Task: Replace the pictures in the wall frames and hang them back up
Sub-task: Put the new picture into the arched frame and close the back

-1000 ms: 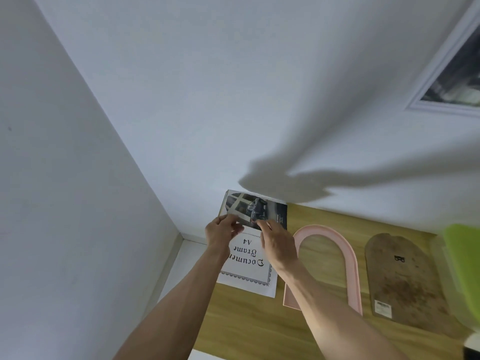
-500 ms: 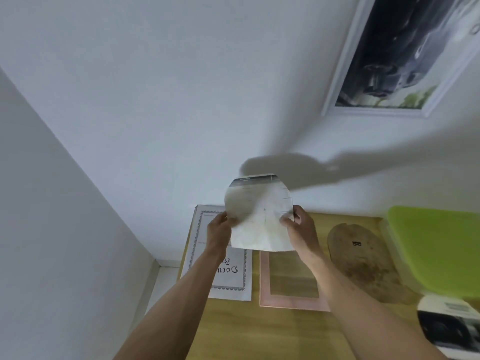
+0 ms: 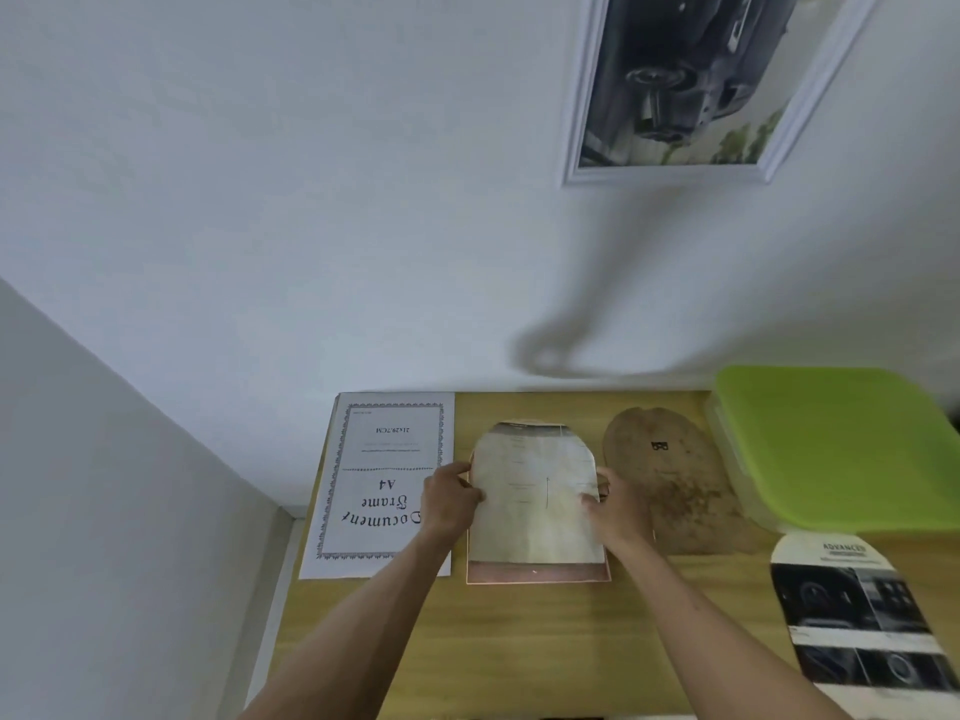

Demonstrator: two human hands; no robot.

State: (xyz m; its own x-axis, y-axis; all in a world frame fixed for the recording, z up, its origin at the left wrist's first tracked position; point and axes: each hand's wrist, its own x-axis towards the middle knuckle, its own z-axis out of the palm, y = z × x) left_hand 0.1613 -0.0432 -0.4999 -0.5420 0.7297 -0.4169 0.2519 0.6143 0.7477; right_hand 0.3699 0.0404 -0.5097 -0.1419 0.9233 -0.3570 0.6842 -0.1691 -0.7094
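Arched picture (image 3: pixel 535 491) lies over pink frame (image 3: pixel 537 574), pinched between left hand (image 3: pixel 451 498) and right hand (image 3: pixel 618 511).

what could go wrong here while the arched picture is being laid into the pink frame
1. The arch-cut paper picture, face down and pinched at both side edges by the left hand and right hand, already looks wrinkled; pressing it in could crease it further.
2. Its bottom edge sits short of the pink arched frame, so it may settle misaligned.
3. The brown arched backing board lies close by the right hand and might get nudged.
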